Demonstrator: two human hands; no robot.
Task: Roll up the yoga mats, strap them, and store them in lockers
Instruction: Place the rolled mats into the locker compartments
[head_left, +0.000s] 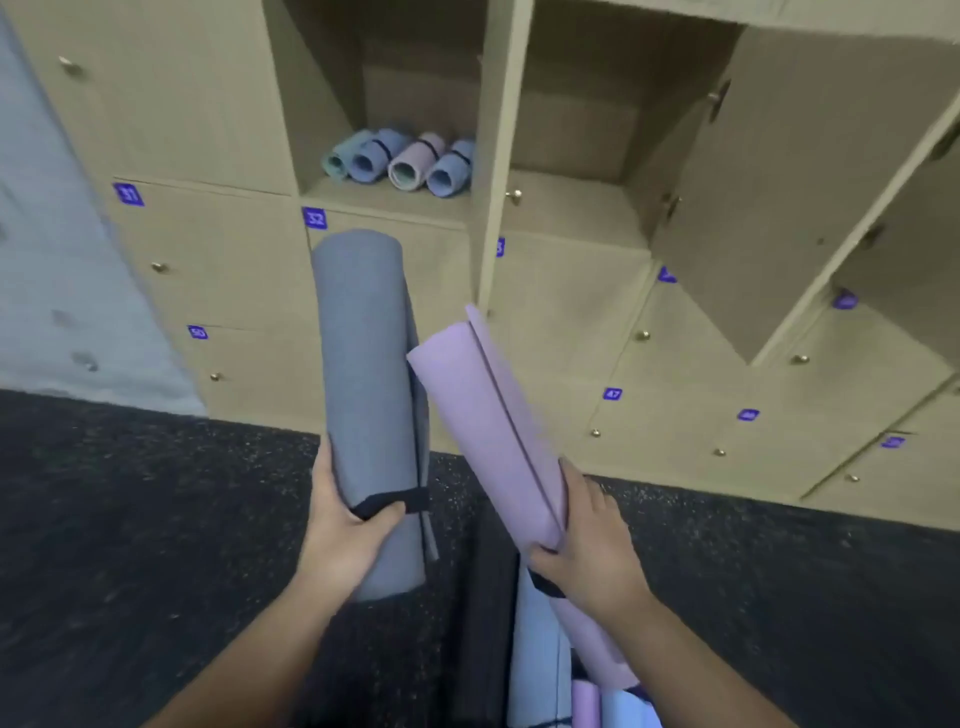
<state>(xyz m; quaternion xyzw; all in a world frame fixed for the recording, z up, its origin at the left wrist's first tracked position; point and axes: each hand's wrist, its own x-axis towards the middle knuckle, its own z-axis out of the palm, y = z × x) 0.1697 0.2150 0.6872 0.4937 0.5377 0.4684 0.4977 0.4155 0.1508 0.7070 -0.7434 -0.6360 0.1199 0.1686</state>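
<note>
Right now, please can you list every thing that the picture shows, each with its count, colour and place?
grey-blue rolled mat: 1, grey-blue with a black strap, held upright at centre.
pink rolled mat: 1, pale pink, held tilted at right of centre.
stored mats: 4 rolls, one teal, two blue, one pink, lying in the open locker above label 32.
empty open locker: 1, beige, to the right of it, door swung out.
closed locker doors: many, beige with blue number labels and brass knobs.
more mats: several, blue and pink, at bottom centre; count unclear.
floor: dark, speckled.
left hand: grip on the grey-blue mat.
right hand: grip on the pink mat.
</note>
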